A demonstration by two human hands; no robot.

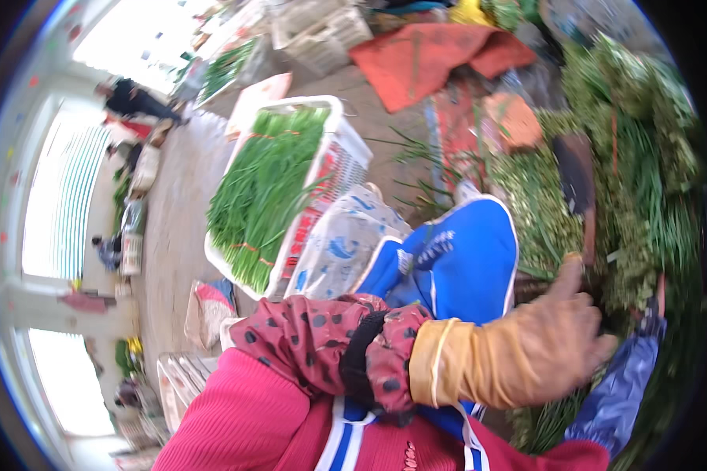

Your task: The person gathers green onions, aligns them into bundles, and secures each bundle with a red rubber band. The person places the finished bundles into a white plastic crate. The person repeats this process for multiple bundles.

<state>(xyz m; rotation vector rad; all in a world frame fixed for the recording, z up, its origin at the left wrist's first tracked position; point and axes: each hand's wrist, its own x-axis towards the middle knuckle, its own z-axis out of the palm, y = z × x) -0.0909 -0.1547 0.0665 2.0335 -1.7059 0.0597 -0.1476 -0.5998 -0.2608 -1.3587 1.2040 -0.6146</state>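
My left hand [557,341], in a tan glove, reaches across to the right over the greens. Its thumb points away from the blurred fingers, and nothing shows between them. Just beyond the thumb, a dark-bladed cleaver [572,173] with a brown handle [589,238] lies on a heap of leafy greens [521,194]. A shiny blue sleeve [615,388] covers my right arm. Past its cuff, I cannot make out my right hand clearly among dark stalks. Bundled long green stalks [654,188] lie on the far right. A blue apron [465,253] covers my lap.
A white plastic crate [339,126] of banded green chives [271,182] stands left of my knees. An orange-red sheet [430,56] and an orange block-like item [512,120] lie ahead. Loose stalks [418,153] litter the floor. People [138,100] and more crates [324,38] are farther off.
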